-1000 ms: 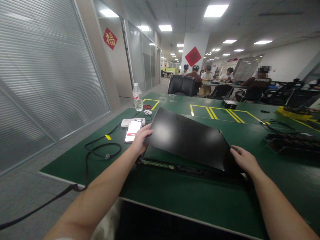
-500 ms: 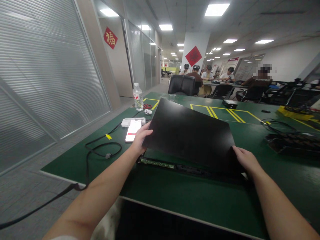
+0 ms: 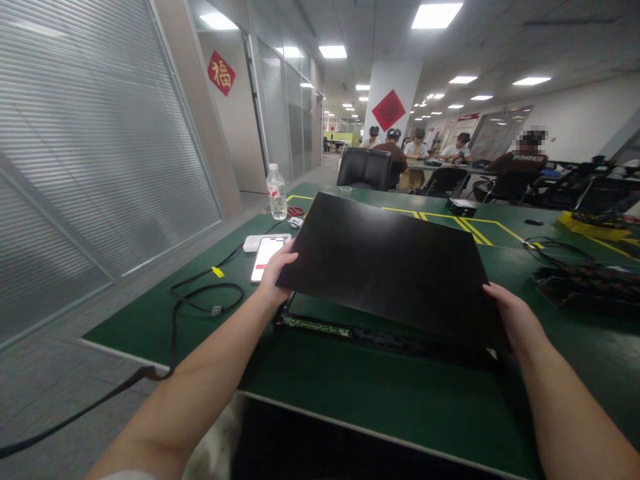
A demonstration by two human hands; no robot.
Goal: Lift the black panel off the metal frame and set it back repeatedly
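Observation:
A large black display panel (image 3: pixel 385 267) is held up at a tilt by both hands, its far edge raised. My left hand (image 3: pixel 277 270) grips its left edge, thumb on the top face. At the right edge, my right hand (image 3: pixel 515 317) is closed with the thumb on the rim and the other fingers hidden behind. Beneath the panel, a dark frame (image 3: pixel 400 340) lies on the green table (image 3: pixel 320 387), mostly covered. A narrow green circuit board (image 3: pixel 315 327) shows along its near left side.
Left of the panel lie a lit phone (image 3: pixel 267 259), a white box-shaped device (image 3: pixel 253 243) and a black cable (image 3: pixel 203 310). A water bottle (image 3: pixel 276 193) stands behind them. Dark parts (image 3: pixel 590 283) and a yellow tray (image 3: pixel 593 228) are at right. Several people sit farther back.
The panel has shifted right and a little toward me, and its near edge has lifted, showing more of the frame's left side. Both hands moved with it, keeping their grip.

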